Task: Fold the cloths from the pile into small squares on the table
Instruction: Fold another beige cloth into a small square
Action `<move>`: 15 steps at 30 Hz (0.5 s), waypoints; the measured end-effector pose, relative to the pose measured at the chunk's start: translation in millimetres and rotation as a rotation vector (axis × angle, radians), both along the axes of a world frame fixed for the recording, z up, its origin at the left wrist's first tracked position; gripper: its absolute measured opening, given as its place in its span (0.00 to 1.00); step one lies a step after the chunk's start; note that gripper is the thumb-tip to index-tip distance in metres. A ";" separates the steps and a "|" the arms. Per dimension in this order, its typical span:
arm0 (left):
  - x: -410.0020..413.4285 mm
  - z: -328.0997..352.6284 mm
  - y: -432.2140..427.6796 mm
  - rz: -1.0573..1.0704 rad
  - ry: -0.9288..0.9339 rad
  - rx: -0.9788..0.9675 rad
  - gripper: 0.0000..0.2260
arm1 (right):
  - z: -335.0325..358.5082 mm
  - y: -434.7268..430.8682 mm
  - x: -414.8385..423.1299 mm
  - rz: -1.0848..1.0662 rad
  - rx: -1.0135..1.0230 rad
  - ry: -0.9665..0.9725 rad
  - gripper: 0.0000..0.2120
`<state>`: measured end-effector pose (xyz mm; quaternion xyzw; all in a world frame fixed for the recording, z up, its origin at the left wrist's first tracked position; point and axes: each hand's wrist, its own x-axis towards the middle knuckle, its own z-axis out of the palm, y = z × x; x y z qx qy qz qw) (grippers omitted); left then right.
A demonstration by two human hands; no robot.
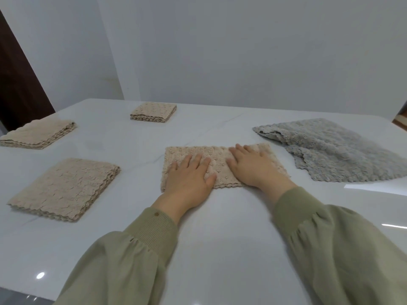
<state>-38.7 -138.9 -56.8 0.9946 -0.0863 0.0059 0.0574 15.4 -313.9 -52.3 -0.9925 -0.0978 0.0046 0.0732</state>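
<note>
Olive sleeves (143, 249) are seen closest in, and from them both hands are laid flat on the beige cloth (220, 170), which lies as a long rectangle on the white table (231, 227). The left hand (189, 176) is spread over its left half and the right hand (251, 167) over its right half. Fingers are straight and nothing is gripped (palms down, pressing only). The fold is probably being flattened so the layers sit true before one more fold to a square. Just right of the right hand, the grey pile (334, 150) is kept within reach. Left of the left hand a near stack (66, 188) is set aside, with a far-left stack (39, 134) and a small far stack (154, 112) beyond, well apart from the working space.
</note>
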 end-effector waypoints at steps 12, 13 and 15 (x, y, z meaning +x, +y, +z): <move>0.4 1.5 0.1 -0.007 0.021 -0.003 0.26 | 13.1 14.4 -11.2 0.027 0.173 -0.568 0.23; 0.5 1.9 0.1 -0.007 0.020 -0.007 0.26 | 8.8 15.7 -10.7 0.041 0.129 -0.430 0.23; 0.7 3.5 0.7 -0.008 0.010 -0.027 0.26 | -2.5 10.3 -7.2 -0.009 0.014 -0.113 0.24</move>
